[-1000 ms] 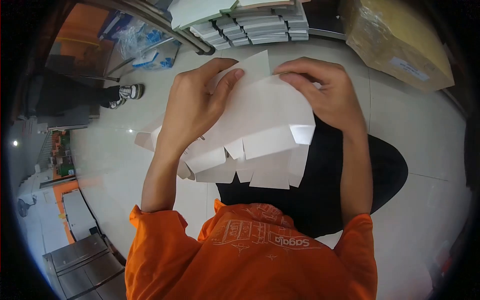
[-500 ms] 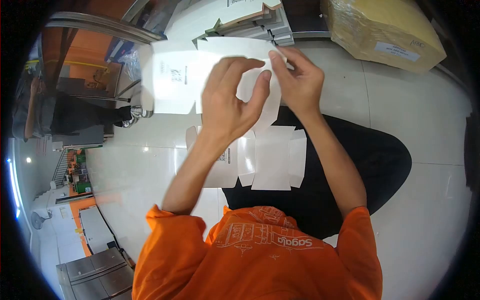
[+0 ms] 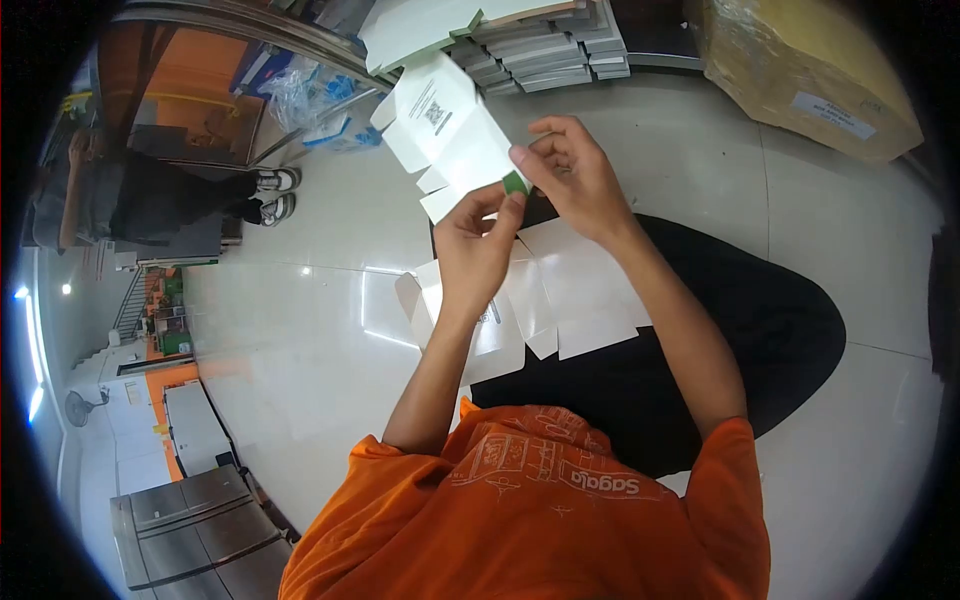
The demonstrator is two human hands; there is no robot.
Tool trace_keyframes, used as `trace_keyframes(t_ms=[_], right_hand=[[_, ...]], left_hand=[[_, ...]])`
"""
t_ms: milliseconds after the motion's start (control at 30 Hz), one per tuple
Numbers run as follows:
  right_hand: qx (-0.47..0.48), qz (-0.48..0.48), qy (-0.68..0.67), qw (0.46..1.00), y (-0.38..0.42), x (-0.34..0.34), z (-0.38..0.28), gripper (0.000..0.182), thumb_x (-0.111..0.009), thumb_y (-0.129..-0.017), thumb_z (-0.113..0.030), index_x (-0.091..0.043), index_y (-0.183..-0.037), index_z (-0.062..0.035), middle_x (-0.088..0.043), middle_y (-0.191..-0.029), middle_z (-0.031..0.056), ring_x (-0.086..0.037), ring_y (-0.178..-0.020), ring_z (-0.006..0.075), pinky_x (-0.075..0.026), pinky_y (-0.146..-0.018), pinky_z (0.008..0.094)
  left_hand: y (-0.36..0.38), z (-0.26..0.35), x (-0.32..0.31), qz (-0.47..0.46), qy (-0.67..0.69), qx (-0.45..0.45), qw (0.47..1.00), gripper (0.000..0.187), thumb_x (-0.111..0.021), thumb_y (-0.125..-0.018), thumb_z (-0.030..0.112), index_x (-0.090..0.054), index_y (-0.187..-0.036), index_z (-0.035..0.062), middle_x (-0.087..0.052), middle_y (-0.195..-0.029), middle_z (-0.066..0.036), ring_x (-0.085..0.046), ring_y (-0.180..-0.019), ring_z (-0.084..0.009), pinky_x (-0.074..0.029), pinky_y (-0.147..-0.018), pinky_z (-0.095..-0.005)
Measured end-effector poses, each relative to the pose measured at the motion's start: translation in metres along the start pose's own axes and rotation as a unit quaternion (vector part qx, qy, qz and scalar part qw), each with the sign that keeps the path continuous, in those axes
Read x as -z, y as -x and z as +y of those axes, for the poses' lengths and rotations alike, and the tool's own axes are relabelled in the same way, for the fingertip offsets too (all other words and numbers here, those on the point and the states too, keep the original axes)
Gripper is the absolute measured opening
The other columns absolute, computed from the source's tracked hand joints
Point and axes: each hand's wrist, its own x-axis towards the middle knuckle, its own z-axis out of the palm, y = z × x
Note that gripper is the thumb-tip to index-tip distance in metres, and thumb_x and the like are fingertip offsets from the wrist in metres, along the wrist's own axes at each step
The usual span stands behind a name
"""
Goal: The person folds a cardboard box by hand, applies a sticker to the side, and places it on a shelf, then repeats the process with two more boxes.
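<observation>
A white cardboard box blank (image 3: 437,125), printed with a QR code, is held up at a slant above my lap. My left hand (image 3: 478,245) pinches its lower edge between thumb and fingers. At the near corner my right hand (image 3: 572,175) has its thumb on the card, beside a small green patch; its fingers curl behind. One flap at that end looks folded over. A second white box blank (image 3: 585,285) lies flat over my black-clad legs, partly covered by my left forearm.
Stacked flat cardboard blanks (image 3: 545,50) stand at the back. A plastic-wrapped brown carton (image 3: 800,85) sits back right. Clear and blue plastic (image 3: 320,100) lies by a metal-framed glass panel. Another person's legs and shoes (image 3: 275,195) appear left. Pale tiled floor (image 3: 290,330) surrounds me.
The held blank has turned to a steeper slant, its near end swinging down. My left hand has moved lower and right, and green print now shows at the corner.
</observation>
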Motion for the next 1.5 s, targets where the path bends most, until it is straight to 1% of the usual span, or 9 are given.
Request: trace_keyframes(t_ms=[167,367,467,533,633,933,1167,1367,1500], right_hand=[[-0.089,-0.096,0.214,0.968,-0.002,0.021,-0.020,0.026,-0.065,-0.093,-0.021,-0.064,-0.093,0.0050,-0.066,-0.077,0.0075,-0.064,-0.071,0.0109,-0.050,-0.061,0.0238],[-0.288,-0.110,-0.017,0.951,0.004,0.007,-0.012,0.028,-0.063,-0.094,-0.025,-0.065,-0.093,0.0038,-0.066,-0.080,0.0087,-0.067,-0.071,0.0147,-0.059,-0.061,0.0286],[-0.268,-0.132,-0.052,0.953,0.013,-0.010,-0.003,0.028,-0.064,-0.094,-0.025,-0.065,-0.093,0.0034,-0.066,-0.082,0.0084,-0.067,-0.071,0.0141,-0.059,-0.060,0.0275],[-0.280,-0.144,-0.031,0.949,0.016,-0.017,-0.002,0.026,-0.065,-0.093,-0.023,-0.066,-0.093,0.0027,-0.066,-0.081,0.0067,-0.065,-0.072,0.0123,-0.057,-0.059,0.0262],[-0.217,-0.170,0.025,0.961,0.023,-0.025,0.002,0.017,-0.066,-0.092,-0.015,-0.066,-0.092,0.0021,-0.065,-0.077,0.0041,-0.062,-0.070,0.0076,-0.054,-0.058,0.0238],[-0.076,-0.155,0.023,0.985,0.029,-0.035,0.012,0.015,-0.069,-0.086,-0.011,-0.064,-0.084,0.0029,-0.066,-0.075,0.0046,-0.062,-0.071,0.0109,-0.051,-0.069,0.0270],[-0.131,-0.139,-0.038,0.981,0.040,-0.048,0.015,0.013,-0.070,-0.085,-0.008,-0.063,-0.084,0.0030,-0.066,-0.077,0.0053,-0.063,-0.072,0.0102,-0.051,-0.069,0.0258],[-0.045,-0.159,-0.016,0.986,0.042,-0.050,0.024,0.013,-0.069,-0.087,-0.009,-0.064,-0.084,0.0027,-0.065,-0.078,0.0062,-0.063,-0.074,0.0111,-0.050,-0.069,0.0260],[-0.096,-0.161,0.018,0.982,0.034,-0.051,0.024,0.014,-0.074,-0.085,-0.010,-0.065,-0.085,0.0008,-0.065,-0.076,0.0041,-0.060,-0.069,0.0079,-0.048,-0.062,0.0234]], left_hand=[[0.012,-0.003,-0.005,0.017,-0.117,-0.006,0.993,0.025,-0.071,-0.087,0.021,-0.070,-0.093,-0.0041,-0.070,-0.085,-0.009,-0.059,-0.073,-0.0102,-0.045,-0.063,-0.0243],[0.010,-0.007,0.014,0.092,-0.154,0.008,0.984,0.027,-0.070,-0.089,0.022,-0.070,-0.087,-0.0048,-0.068,-0.080,-0.009,-0.058,-0.070,-0.0104,-0.045,-0.063,-0.0253],[0.009,-0.009,0.035,0.095,-0.135,0.032,0.986,0.029,-0.069,-0.090,0.026,-0.070,-0.087,-0.0030,-0.068,-0.080,-0.008,-0.059,-0.073,-0.0102,-0.046,-0.062,-0.0246],[0.013,-0.008,0.042,0.085,-0.060,0.165,0.981,0.030,-0.070,-0.089,0.027,-0.071,-0.088,-0.0024,-0.069,-0.084,-0.009,-0.063,-0.078,-0.0131,-0.050,-0.064,-0.0264],[0.021,-0.020,0.047,0.081,-0.020,0.150,0.985,0.030,-0.070,-0.090,0.028,-0.072,-0.095,-0.0015,-0.069,-0.090,-0.010,-0.065,-0.083,-0.0153,-0.055,-0.069,-0.0294],[0.030,-0.013,0.054,0.081,-0.080,0.092,0.989,0.032,-0.070,-0.091,0.028,-0.072,-0.104,-0.0006,-0.069,-0.085,-0.007,-0.061,-0.075,-0.0113,-0.050,-0.070,-0.0250],[0.031,-0.012,0.066,0.042,-0.041,0.120,0.991,0.030,-0.070,-0.091,0.024,-0.070,-0.108,0.0000,-0.071,-0.095,-0.009,-0.064,-0.083,-0.0133,-0.051,-0.076,-0.0279],[0.028,-0.031,0.076,0.013,0.050,0.133,0.990,0.025,-0.071,-0.089,0.013,-0.069,-0.111,0.0007,-0.071,-0.093,-0.006,-0.064,-0.084,-0.0099,-0.053,-0.074,-0.0243],[0.022,-0.044,0.091,0.004,0.015,0.176,0.984,0.028,-0.069,-0.091,0.025,-0.071,-0.110,0.0047,-0.070,-0.092,-0.002,-0.061,-0.083,-0.0083,-0.050,-0.074,-0.0237]])
